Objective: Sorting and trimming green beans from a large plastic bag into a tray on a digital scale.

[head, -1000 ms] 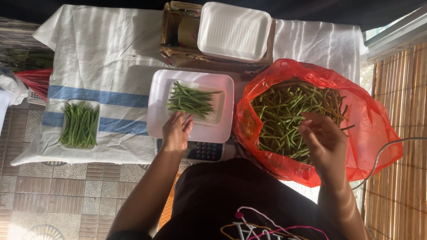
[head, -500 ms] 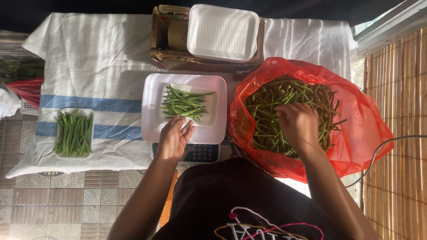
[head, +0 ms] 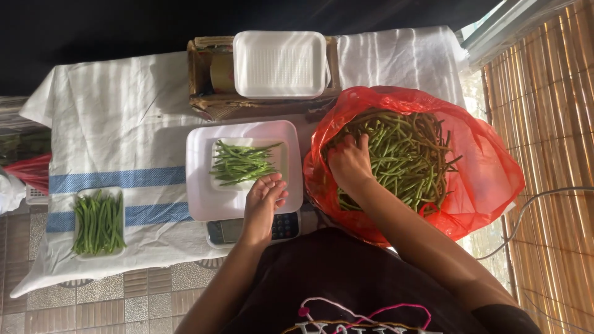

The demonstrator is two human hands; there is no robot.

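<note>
A: Why does the red plastic bag sit just right of the scale?

B: Probably so the loose green beans stay within reach. The right hand is buried in them, fingers curled down into the pile; I cannot tell whether it grips any.

A: And on the scale itself?

B: A white foam tray with a small bunch of beans. The left hand rests on its near edge, fingers loosely together, holding nothing. A filled tray lies well left of the scale; empty ones are stacked beyond it.
</note>
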